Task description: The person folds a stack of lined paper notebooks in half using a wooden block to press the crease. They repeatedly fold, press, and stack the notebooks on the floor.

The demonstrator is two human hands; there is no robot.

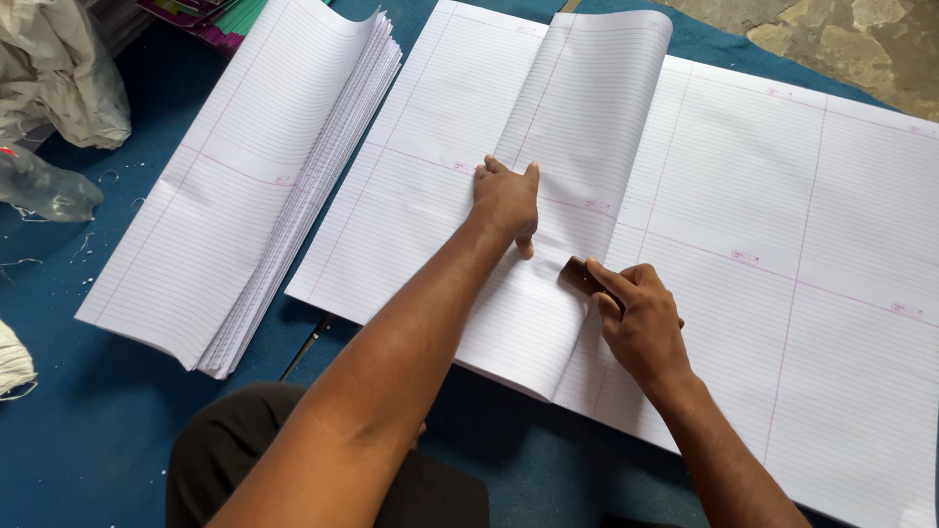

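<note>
We see the left hand (507, 198) lying palm down on the folded sheet (577, 147), fingers stretched out and close together, thumb tucked toward the crease, gripping nothing and simply pressing the paper flat; the right hand (641, 318) is curled around a small dark brown block (577, 275), fingers wrapped over its top, the block's end resting on the paper just beside the fold line and just below the left thumb; the two hands sit near each other, the left slightly farther from us than the right. The folded sheet is a large white ruled page with fine blue lines and pink margin lines, turned over from the right so that its upper part still arches up in a soft curve while the lower part lies flatter under the hands; it rests on a broad stack of ruled sheets (822, 264) of the same kind, which spreads across the middle and right of the view on a blue cloth surface (108, 420). To the left, well apart from the hands, lies a thick pile of already folded sheets (254, 176), its edges fanned along the right side; crumpled clear plastic (59, 68) sits at the upper left corner, and a bundle of white string (12, 362) shows at the left edge.
</note>
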